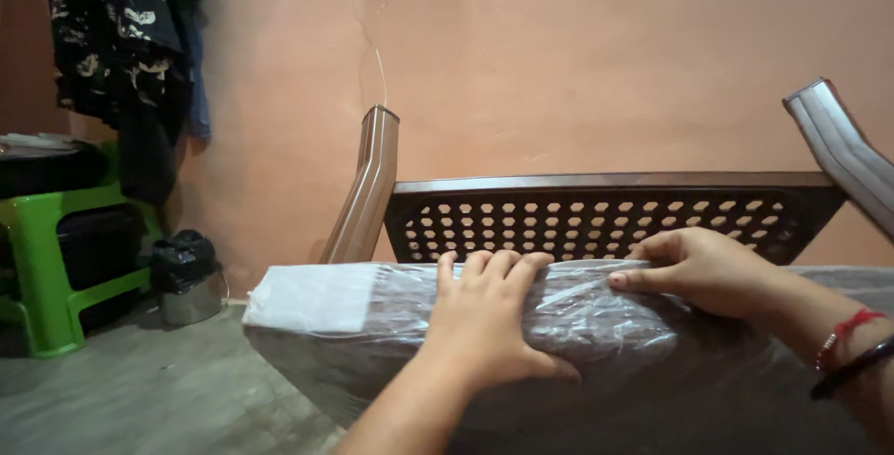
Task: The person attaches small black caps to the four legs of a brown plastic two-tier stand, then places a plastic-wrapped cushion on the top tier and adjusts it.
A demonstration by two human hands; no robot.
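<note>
Upturned brown plastic chair [605, 222], part in clear plastic wrap [372, 320]. Left hand [484, 325] flat, fingers spread, pressing wrap on chair edge. Right hand [698, 269] pinches wrap at same edge. Green stool [42, 259] well left of chair.

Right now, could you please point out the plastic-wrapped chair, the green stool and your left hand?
plastic-wrapped chair [307, 301]: head view, wrapped seat edge.
green stool [37, 273]: head view, front leg.
left hand [484, 320]: head view, back of hand.
</note>
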